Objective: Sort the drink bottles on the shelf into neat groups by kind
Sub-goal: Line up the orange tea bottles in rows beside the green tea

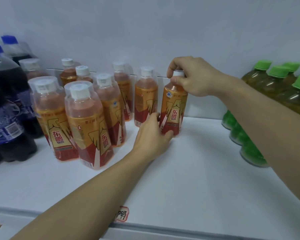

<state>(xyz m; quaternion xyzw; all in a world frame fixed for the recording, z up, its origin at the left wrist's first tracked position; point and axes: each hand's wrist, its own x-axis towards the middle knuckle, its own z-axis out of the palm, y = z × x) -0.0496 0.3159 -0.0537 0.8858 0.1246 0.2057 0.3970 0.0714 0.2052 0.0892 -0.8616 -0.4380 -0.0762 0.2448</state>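
An orange energy-drink bottle (173,108) with a red and gold label stands upright on the white shelf (189,170), right of its group. My right hand (192,77) grips its white cap from above. My left hand (151,134) wraps around its base from the left. Several matching orange bottles (87,122) stand clustered to the left, one (145,97) just behind my left hand. Dark cola bottles (5,108) with blue caps fill the far left. Green-capped tea bottles (284,90) stand at the right.
A white wall backs the shelf. A small red-bordered label sticker (122,213) sits on the shelf's front edge, partly under my left forearm. Bare shelf surface lies between the orange group and the green-capped bottles.
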